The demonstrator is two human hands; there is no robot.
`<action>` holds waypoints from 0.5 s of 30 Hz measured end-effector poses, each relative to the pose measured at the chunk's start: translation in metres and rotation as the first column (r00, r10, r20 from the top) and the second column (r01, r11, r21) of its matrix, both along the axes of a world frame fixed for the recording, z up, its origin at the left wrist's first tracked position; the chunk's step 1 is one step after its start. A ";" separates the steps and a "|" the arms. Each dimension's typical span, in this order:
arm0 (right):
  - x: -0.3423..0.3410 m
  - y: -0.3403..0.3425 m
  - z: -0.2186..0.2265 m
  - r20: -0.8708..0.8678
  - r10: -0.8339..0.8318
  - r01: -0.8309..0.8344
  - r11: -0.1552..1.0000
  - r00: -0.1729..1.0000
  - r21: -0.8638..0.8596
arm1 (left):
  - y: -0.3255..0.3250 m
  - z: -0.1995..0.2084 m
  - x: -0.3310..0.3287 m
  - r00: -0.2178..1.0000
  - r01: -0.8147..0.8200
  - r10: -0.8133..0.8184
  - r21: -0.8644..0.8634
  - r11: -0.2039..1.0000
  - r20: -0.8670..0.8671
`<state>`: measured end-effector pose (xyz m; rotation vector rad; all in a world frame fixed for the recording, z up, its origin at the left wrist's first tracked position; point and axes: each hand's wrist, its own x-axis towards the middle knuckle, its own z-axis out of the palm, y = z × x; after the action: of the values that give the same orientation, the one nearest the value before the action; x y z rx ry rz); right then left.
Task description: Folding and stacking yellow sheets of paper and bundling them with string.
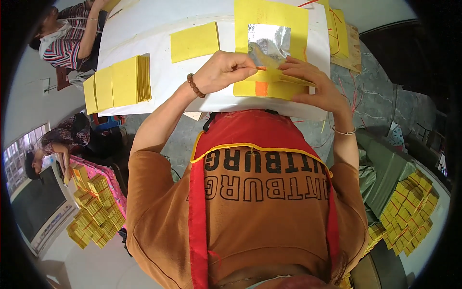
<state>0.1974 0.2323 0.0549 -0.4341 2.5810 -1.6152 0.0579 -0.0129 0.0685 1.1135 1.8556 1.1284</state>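
A large yellow paper sheet (242, 19) with a silver foil square (274, 32) lies in front of me at the table's near edge. Its near part is raised in a fold, and an orange patch (261, 88) shows below that fold. My left hand (222, 72), with a beaded bracelet at the wrist, pinches the fold beside a bit of orange. My right hand (315, 85) has the fold's right end between its thumb and fingers. Under the fold, part of the foil is hidden.
The white table (159, 19) carries a flat yellow packet (195, 42) and fanned yellow stacks (118, 83) at left. More yellow sheets (340, 33) lie at right. One person (67, 48) sits far left, another (67, 137) beside yellow bundles (98, 207). More bundles (409, 209) stand right.
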 end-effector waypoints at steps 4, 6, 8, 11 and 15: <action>0.000 0.006 -0.016 -0.059 -0.076 0.085 0.984 0.995 0.157 | -0.004 -0.001 -0.006 0.997 0.077 -0.078 0.009 0.997 0.023; -0.002 0.006 -0.017 -0.045 -0.099 0.104 0.988 0.994 0.116 | -0.007 -0.001 -0.011 0.983 0.182 -0.182 0.028 0.983 -0.014; -0.003 0.006 -0.016 -0.030 -0.121 0.123 0.989 0.992 0.076 | -0.009 -0.004 -0.014 0.937 0.239 -0.156 0.250 0.938 -0.311; -0.006 0.006 -0.016 -0.048 -0.113 0.116 0.991 0.992 0.068 | -0.004 -0.019 -0.004 0.843 0.185 -0.105 0.102 0.977 -0.527; -0.004 0.001 -0.013 -0.238 -0.144 0.193 0.962 0.960 0.195 | -0.002 -0.020 -0.003 0.733 0.134 -0.033 0.097 0.986 -0.680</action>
<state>0.1934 0.2329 0.0420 -0.4071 2.9974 -1.3758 0.0545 -0.0146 0.0482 1.8624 2.2477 0.8588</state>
